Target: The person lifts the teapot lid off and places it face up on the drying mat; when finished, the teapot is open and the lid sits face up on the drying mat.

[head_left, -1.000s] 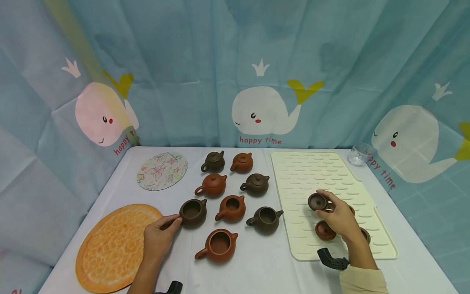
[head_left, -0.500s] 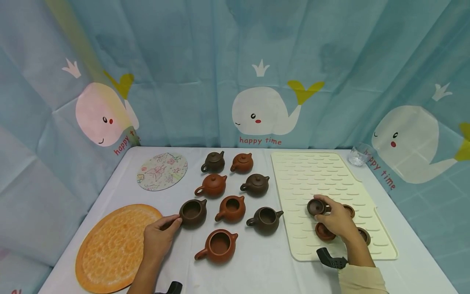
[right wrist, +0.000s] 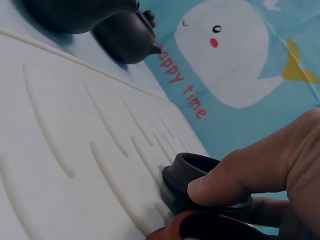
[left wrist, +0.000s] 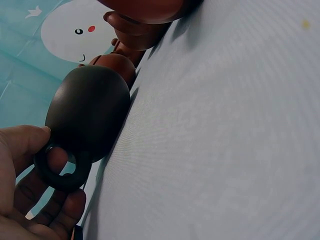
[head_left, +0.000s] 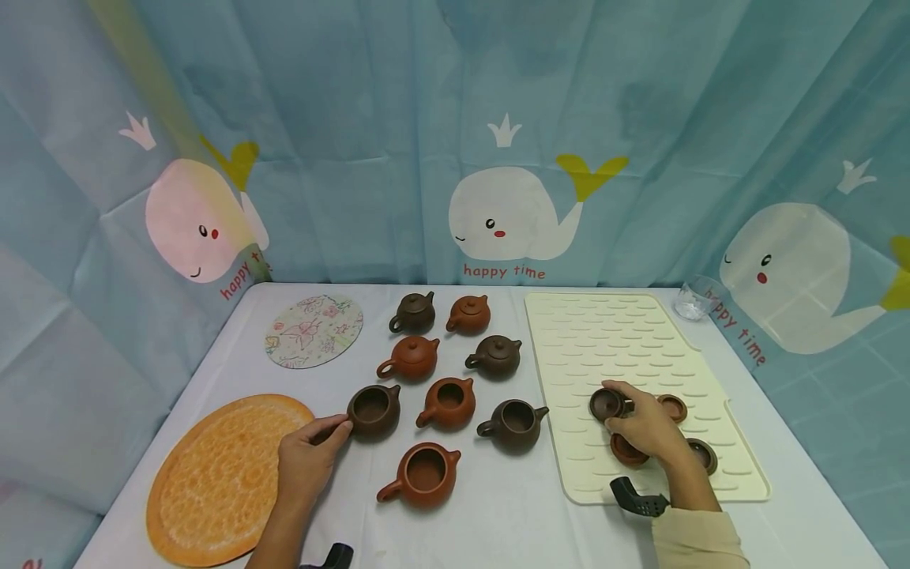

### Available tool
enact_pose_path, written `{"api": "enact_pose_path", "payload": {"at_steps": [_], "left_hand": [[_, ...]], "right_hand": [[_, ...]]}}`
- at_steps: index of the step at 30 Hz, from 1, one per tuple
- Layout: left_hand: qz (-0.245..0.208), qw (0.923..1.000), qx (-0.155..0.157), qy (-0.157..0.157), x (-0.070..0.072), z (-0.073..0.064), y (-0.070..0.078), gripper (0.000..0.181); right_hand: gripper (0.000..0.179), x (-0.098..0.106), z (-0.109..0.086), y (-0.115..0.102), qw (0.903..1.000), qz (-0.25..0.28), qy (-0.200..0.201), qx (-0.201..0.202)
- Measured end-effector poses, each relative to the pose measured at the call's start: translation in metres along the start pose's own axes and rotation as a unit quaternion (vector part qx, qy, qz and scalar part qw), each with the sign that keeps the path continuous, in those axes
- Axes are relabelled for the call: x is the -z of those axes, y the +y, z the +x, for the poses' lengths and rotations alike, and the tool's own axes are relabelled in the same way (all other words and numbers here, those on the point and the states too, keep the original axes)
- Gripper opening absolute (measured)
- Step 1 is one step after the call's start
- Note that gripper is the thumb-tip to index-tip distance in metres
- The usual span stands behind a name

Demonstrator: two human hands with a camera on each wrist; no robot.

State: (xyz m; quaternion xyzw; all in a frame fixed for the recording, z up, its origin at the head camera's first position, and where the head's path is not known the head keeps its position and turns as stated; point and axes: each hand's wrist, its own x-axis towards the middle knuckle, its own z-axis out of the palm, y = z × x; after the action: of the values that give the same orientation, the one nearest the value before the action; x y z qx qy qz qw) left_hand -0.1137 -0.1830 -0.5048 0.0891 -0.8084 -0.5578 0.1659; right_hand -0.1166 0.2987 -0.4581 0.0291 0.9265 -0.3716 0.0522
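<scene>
With thumb and fingers my left hand [head_left: 311, 460] holds the ring handle [left wrist: 64, 181] of a dark brown, lidless teapot [head_left: 374, 412] standing on the white table. My right hand [head_left: 648, 423] pinches a dark teapot lid [head_left: 607, 405], underside up, by its edge. In the right wrist view this lid [right wrist: 186, 172] is close over the cream mat, behind a reddish lid [right wrist: 172, 231]. Around that hand lie a reddish-brown lid [head_left: 629, 450], partly covered by it, another reddish lid [head_left: 672, 408] and a dark lid [head_left: 702, 456].
Lidless teapots stand mid-table: an orange-brown teapot [head_left: 448, 405], a dark teapot [head_left: 517, 427] and a reddish teapot [head_left: 426, 476]. Several lidded teapots [head_left: 414, 358] stand behind. The cream mat [head_left: 597, 332] lies right, a clear glass [head_left: 693, 302] beyond it. A pizza-patterned mat [head_left: 220, 482] lies left.
My right hand has shifted slightly left and nearer with the dark lid, uncovering more of the reddish and dark lids to its right. The left hand and its teapot have stayed still.
</scene>
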Motion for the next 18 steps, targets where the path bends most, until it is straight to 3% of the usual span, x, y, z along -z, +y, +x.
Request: {"api": "enact_pose_path", "payload": {"at_steps": [9,18], "left_hand": [[-0.005,1.0,-0.001,0.001,0.002,-0.001,0.0,0.011],[0.031,0.9995,0.004,-0.004,0.004,0.001,0.005,0.012]], "right_hand": [[0.07,0.002,-0.001,-0.001,0.9998,-0.019,-0.007,0.004],[0.064,0.012,-0.009,-0.003,0.9992,0.04,0.003,0.002]]}}
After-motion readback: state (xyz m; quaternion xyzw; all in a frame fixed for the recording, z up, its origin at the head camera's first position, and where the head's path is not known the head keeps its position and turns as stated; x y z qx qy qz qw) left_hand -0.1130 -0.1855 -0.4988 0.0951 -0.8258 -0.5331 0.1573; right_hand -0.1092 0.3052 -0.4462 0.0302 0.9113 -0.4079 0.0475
